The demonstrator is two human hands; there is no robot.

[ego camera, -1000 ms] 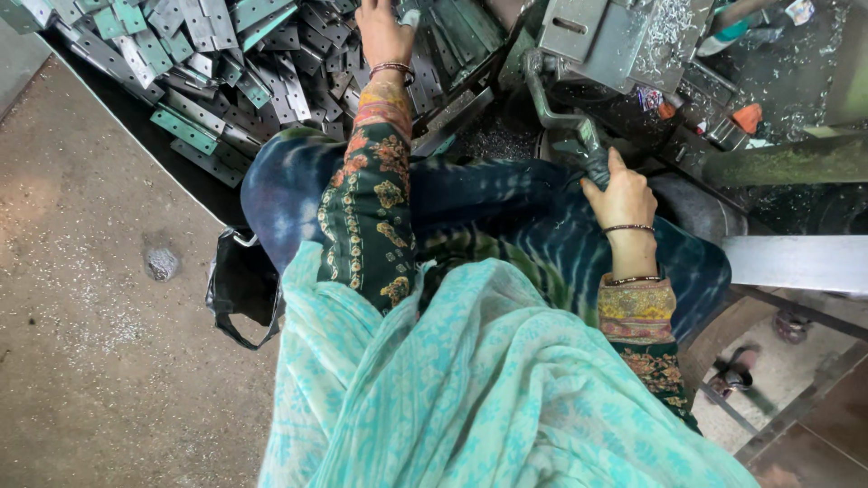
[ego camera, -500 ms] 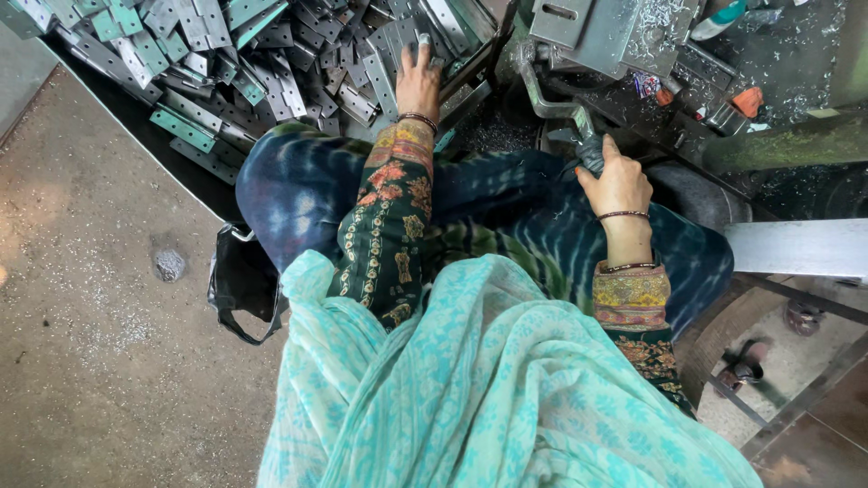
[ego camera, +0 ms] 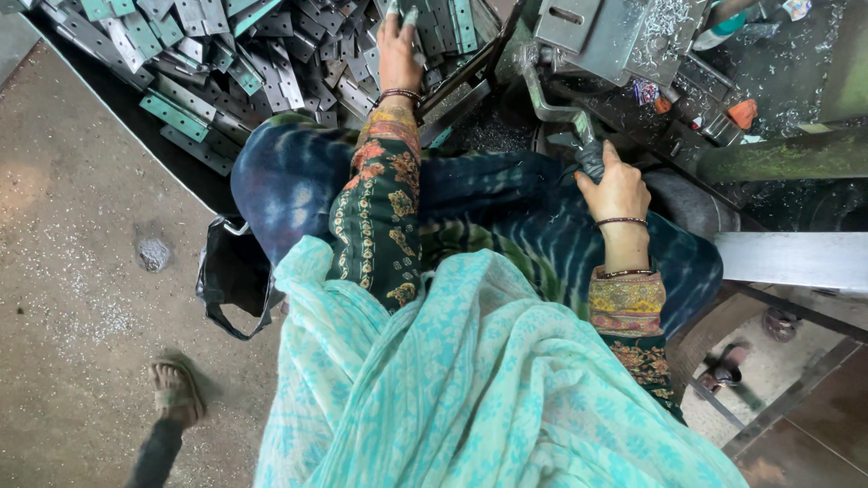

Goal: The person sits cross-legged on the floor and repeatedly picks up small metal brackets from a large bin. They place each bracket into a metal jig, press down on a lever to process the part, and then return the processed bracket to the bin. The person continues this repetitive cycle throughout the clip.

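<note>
Looking down from the head view: person was seated, patterned sleeves, teal scarf (ego camera: 470, 398) over the lap.

Left hand (ego camera: 398, 50) was stretched far out into the pile of metal plates (ego camera: 226, 63), far left. Its grip was closed on one plate (ego camera: 409, 18), which stuck up just past the fingertips at the top edge. Rest of the pile lay loose around the hand, grey plates mixed with green-coated ones, overlapping at all angles.

Right hand (ego camera: 617, 185) was nearer, right of centre. Grip was clenched around the dark knob of a lever (ego camera: 556, 108). The lever's bent grey bar ran up and left from the knob to the machine (ego camera: 615, 36), far right. Machine top was dusted with metal shavings. Small orange bits (ego camera: 741, 113) sat on its right side.

Bangles on both wrists.

Black bag (ego camera: 231, 276) lay on the floor (ego camera: 81, 298), left of the person's knee, touching the clothing. Near left, another person's sandalled foot (ego camera: 176, 390) stood on the floor, well apart from both hands. Near right, a sandal (ego camera: 728, 366) lay on lower ground beside a grey beam (ego camera: 796, 260).
</note>
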